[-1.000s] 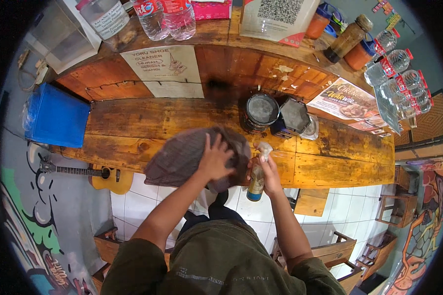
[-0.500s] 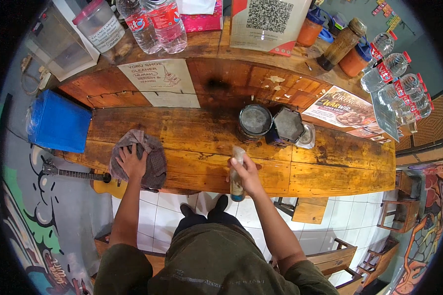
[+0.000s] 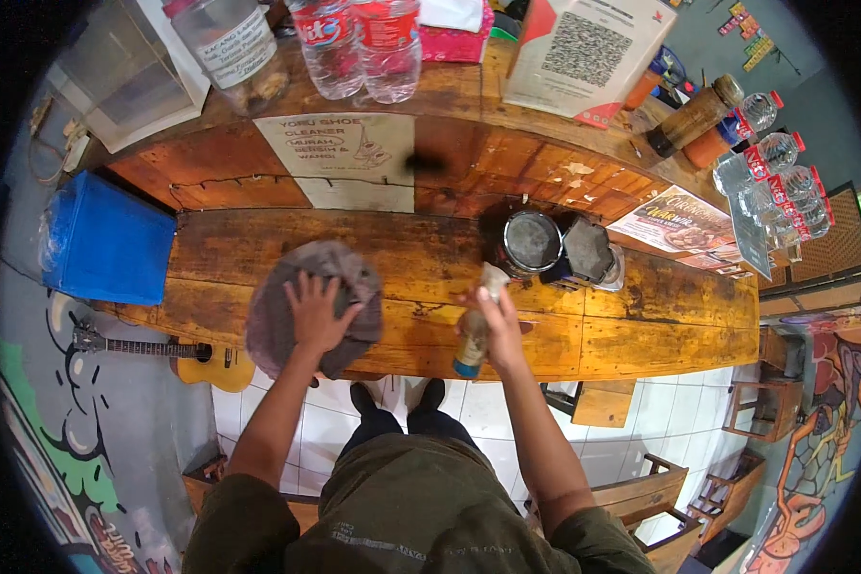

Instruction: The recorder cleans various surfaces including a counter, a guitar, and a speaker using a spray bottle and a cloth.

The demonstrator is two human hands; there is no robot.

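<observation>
My left hand [image 3: 318, 314] lies flat with spread fingers on a bunched grey-brown cloth [image 3: 275, 320], pressing it against the wooden counter [image 3: 430, 330] near its front edge. To the right, my right hand [image 3: 499, 330] is wrapped round a spray bottle [image 3: 473, 342] with a pale top and a blue end. The bottle is held tilted above the counter's front part. Just beyond it stand a round dark container [image 3: 532, 239] and a six-sided dark container [image 3: 587, 251], side by side.
A blue box [image 3: 115, 239] stands at the counter's left end, with a guitar [image 3: 210, 366] below it. The raised back shelf [image 3: 450, 91] holds water bottles [image 3: 389, 48], a jar [image 3: 228, 48] and sauce bottles [image 3: 695, 115]. Wooden stools [image 3: 765, 402] stand at the right.
My left hand and the cloth have slid to the right along the counter. My right hand has shifted slightly right with the spray bottle, now more tilted. The view has turned a little.
</observation>
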